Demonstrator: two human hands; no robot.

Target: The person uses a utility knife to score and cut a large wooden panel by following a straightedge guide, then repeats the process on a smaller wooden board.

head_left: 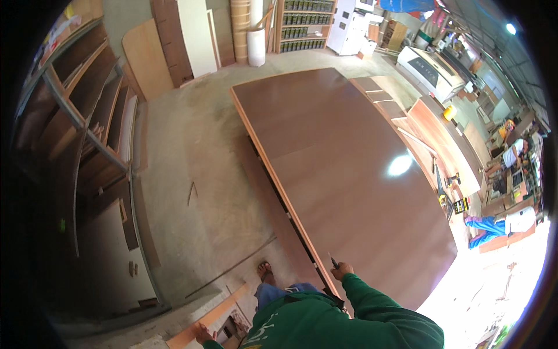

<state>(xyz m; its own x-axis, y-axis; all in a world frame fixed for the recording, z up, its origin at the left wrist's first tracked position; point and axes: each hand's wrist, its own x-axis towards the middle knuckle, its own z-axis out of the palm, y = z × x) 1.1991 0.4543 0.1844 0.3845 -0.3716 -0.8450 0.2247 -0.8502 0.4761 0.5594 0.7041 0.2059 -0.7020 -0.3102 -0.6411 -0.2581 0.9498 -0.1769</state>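
Observation:
My right hand (343,271) grips a slim tool with a dark handle and a thin pointed tip (335,262). It is over the near left edge of a large brown-faced panel (331,174), and the tip points away from me across the surface. At the bottom of the view, my left hand (203,334) is low at my side against a light wooden strip (224,305). Whether its fingers close around the strip cannot be made out. The panel has a pale wood edge and lies on top of other boards, with dark gaps showing below its left side.
Racks of sheet boards (104,144) line the left. Beyond the panel's right side lie a handsaw (441,192), a cordless drill (454,178) and loose boards (440,131). Several people sit or stand at the far right, including one in blue trousers (484,229). Shelves (305,26) hold dark containers.

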